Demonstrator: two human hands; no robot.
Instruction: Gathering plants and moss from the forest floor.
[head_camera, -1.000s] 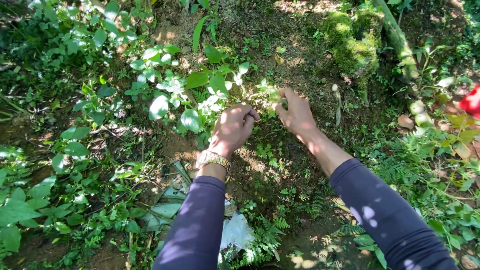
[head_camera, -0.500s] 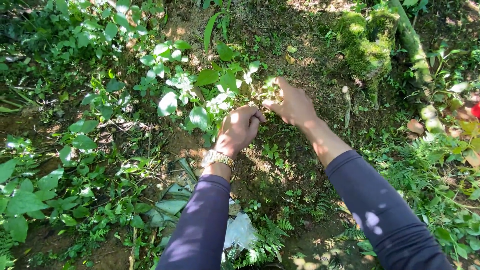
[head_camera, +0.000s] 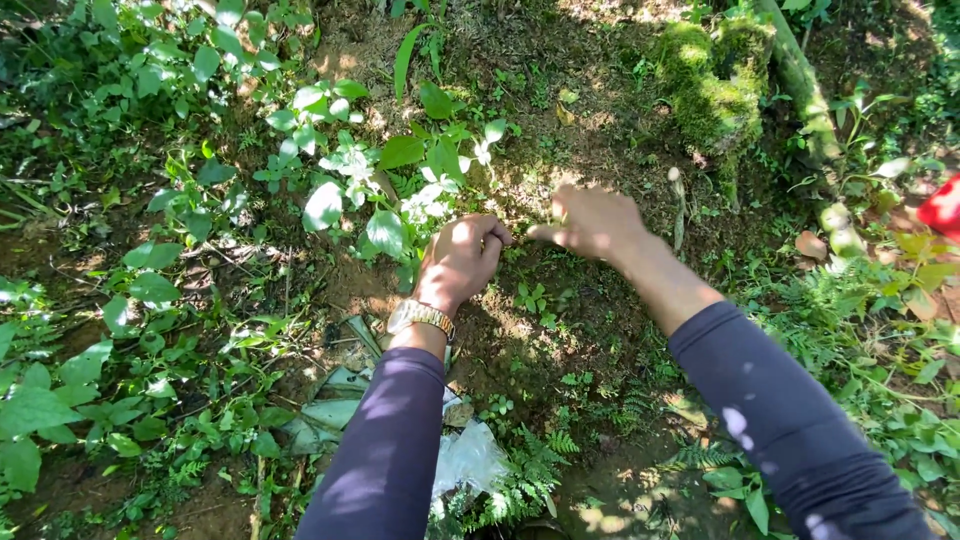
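My left hand is curled into a fist just above the soil, at the foot of a broad-leaved green plant. I cannot see anything inside the fist. A gold wristwatch sits on that wrist. My right hand hovers close to the right of it, knuckles up. Its thumb and forefinger are pinched on a thin green weed stem and point toward the left fist. Both arms wear dark purple sleeves.
Bare brown soil with tiny seedlings lies under the hands. Dense leafy weeds fill the left side. A mossy stump and a slanted trunk stand at the back right. A crumpled plastic bag lies near my left elbow, with ferns beside it.
My right hand has come down and slightly right, away from the small leafy sprig it reached half a second ago. The left fist has stayed almost in place.
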